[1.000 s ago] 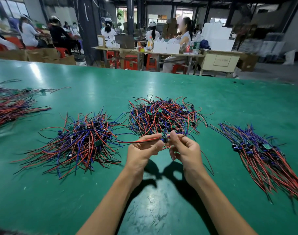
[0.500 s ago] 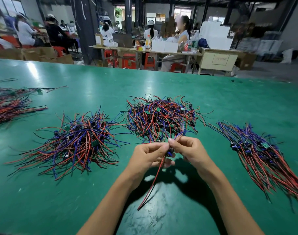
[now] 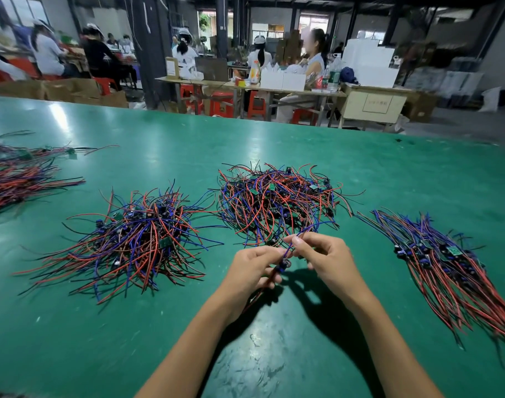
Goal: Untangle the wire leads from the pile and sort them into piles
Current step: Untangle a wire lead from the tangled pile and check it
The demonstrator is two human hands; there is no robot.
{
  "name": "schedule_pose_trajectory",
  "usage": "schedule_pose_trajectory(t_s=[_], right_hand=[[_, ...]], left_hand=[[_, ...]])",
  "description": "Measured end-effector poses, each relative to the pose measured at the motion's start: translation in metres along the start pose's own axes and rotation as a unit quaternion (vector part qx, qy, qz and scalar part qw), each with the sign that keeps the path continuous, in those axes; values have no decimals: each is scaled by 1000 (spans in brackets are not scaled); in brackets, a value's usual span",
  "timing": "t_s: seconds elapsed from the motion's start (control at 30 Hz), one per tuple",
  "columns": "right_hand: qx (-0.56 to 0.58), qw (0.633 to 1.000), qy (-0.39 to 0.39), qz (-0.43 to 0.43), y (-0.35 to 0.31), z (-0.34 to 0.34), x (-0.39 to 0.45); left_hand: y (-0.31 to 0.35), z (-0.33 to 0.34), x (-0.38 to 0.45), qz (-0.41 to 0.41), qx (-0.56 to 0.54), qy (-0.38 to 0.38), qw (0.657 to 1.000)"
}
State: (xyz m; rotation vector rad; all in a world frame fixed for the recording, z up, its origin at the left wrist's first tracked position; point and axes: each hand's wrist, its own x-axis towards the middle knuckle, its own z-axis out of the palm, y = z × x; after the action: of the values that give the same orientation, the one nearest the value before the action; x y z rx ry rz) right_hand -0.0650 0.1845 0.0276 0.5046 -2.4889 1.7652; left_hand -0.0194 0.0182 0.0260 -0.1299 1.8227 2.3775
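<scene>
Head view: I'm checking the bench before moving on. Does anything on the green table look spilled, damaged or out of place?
Nothing stands out. The middle pile is a tangle, as expected; the left pile is fanned loosely and the right pile lies combed straight. Both hands pinch one wire lead over the table.

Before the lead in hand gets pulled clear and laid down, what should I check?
1. Left hand grips the lead: ok.
2. Right hand pinches its blue wire: ok.
3. Lead free of the tangled pile: cannot tell; its wire runs up toward the pile.
4. Straightened pile on the right within reach: ok.
5. Bare green table between the piles: ok.
6. Loose pile on the left apart from the hands: ok.
</scene>
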Motion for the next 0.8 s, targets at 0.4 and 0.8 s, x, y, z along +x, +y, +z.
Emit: schedule_pose_trajectory(t_s=[0.4,0.8], right_hand=[[107,992,-21,58,-8,3,-4],[210,966,33,145,-21,12,-10]], left_hand=[[-3,-2,1,39,10,41,998],[-3,3,0,86,34,76,993]])
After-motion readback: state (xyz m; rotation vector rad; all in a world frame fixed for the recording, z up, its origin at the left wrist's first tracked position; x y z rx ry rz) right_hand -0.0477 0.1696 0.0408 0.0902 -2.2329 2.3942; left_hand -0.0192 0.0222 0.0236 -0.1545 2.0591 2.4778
